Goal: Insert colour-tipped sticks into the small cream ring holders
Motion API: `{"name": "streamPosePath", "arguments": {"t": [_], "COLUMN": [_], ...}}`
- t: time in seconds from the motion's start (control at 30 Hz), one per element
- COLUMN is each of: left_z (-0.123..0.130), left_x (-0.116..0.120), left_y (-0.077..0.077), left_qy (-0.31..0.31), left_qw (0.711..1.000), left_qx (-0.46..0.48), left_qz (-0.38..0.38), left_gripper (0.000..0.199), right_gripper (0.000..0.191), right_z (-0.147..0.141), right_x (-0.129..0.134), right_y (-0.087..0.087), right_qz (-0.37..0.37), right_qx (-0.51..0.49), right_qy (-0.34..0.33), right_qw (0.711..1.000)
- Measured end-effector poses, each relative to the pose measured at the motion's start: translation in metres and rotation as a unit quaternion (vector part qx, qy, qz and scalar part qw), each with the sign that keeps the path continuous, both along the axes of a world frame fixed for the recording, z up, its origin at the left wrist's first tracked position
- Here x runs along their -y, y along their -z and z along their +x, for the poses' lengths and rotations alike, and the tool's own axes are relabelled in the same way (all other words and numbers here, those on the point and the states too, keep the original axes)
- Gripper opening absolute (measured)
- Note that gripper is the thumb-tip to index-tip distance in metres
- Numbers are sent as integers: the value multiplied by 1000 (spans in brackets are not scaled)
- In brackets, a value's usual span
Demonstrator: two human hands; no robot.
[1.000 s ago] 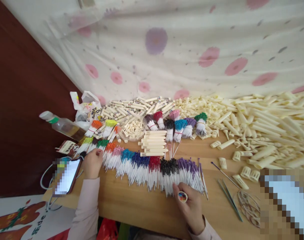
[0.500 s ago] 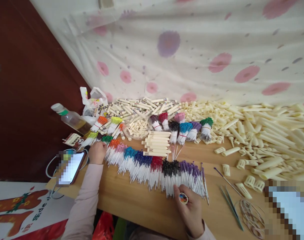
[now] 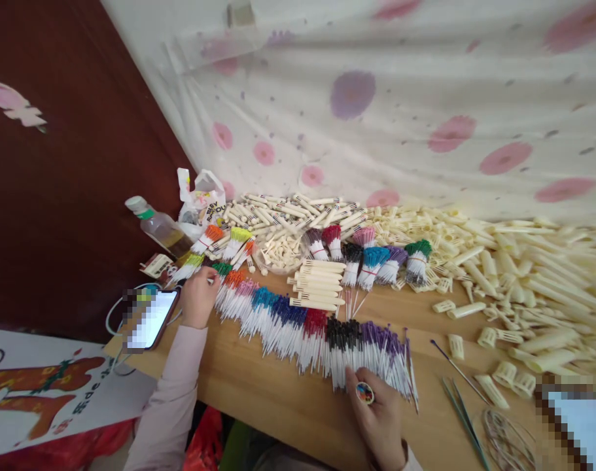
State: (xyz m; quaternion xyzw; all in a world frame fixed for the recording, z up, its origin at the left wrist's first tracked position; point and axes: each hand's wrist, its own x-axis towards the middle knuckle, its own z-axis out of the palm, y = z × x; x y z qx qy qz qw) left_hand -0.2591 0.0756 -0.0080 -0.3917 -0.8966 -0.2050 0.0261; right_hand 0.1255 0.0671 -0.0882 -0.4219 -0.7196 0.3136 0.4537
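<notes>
My left hand (image 3: 199, 297) is at the left end of the row of refills, beside the green-tipped refills (image 3: 222, 269); its fingers are pinched, and what they hold is too small to name. My right hand (image 3: 380, 412) is wrapped round a cream pen barrel (image 3: 364, 392), whose round open end shows colourful tips inside. It rests just in front of the black-tipped refills (image 3: 344, 335) and purple-tipped refills (image 3: 380, 339). Red-tipped refills (image 3: 315, 322) and blue-tipped ones (image 3: 288, 310) lie further left in the row. Behind them sits a stack of cream pens (image 3: 316, 286).
Rubber-banded refill bundles (image 3: 373, 265) stand behind the row. Cream pen parts (image 3: 547, 275) are heaped at the right and back. Tweezers (image 3: 463, 422), rubber bands (image 3: 508, 438), a phone (image 3: 153, 319) and a bottle (image 3: 163, 230) lie about the wooden table (image 3: 258, 386).
The whole view has shifted, so things appear further right. My left hand has turned a little, with its pinched fingers now showing. My right hand keeps its hold on the barrel.
</notes>
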Motion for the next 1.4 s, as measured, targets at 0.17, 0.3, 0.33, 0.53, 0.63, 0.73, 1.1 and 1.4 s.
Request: {"name": "streamPosePath", "arguments": {"t": [0.17,0.3,0.33,0.53,0.63,0.73,1.1,1.4], "left_z": [29,77,92,183,213,228,233,237], "left_x": [11,18,19,32,41,50,44,43], "left_y": [-11,-11,-10,-3,-5,-7,12,8], "left_qy": [78,158,177,220,203,213,239,316], "left_qw": [986,958,950,823,791,773,786,801], "left_qx": [70,133,149,395,447,468,487,457], "left_qz": [134,199,211,344,365,371,296,223], "left_gripper": [46,46,42,25,21,20,20,20], "right_gripper": [50,51,51,50,50,52,28,25], "right_z": [-1,-2,-2,-1,-2,-2,9,5], "right_x": [-1,1,1,1,0,1,2,1], "right_y": [0,5,6,2,-2,-5,-13,-10], "right_qz": [3,-4,-6,-10,-12,-12,-19,-1], "right_qx": [-2,-7,-9,-9,-3,-5,-16,-10], "right_qy": [3,5,4,12,19,24,-70,-108], "right_qw": [1000,1000,1000,1000,1000,1000,997,994]}}
